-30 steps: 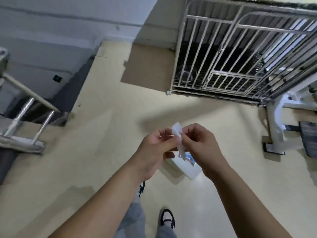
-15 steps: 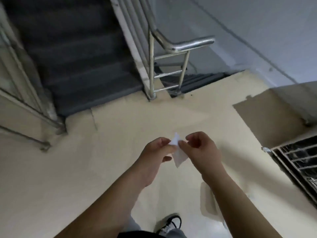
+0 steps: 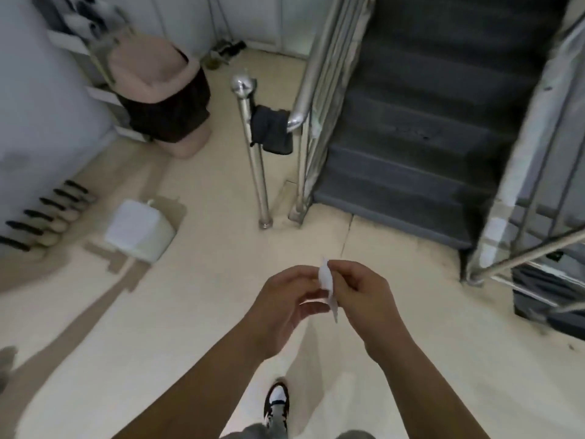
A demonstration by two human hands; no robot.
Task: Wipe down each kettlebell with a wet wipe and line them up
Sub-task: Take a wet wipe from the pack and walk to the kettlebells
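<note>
Two hands are close together in front of the person, low in the picture. The left hand (image 3: 285,307) and the right hand (image 3: 364,296) both pinch a small white wipe (image 3: 326,280) with their fingertips. The wipe stands on its thin edge between them and a little tail of it hangs down. It is up in the air, over the floor (image 3: 196,312).

The kettlebells (image 3: 44,217) are far off to the left, on the floor by the wall. They sit in a row, touching or almost touching. They have black handles and pale bodies, but they are blurry.

Near the kettlebells there is a white box (image 3: 139,229) on the floor. Behind it is a pink and brown seat (image 3: 158,90). A shiny metal post (image 3: 253,147) stands in the middle, and a dark cloth (image 3: 272,129) hangs on the rail beside it. Dark stairs (image 3: 411,122) go up on the right. At the bottom you can see one shoe (image 3: 277,403) – black and white.
</note>
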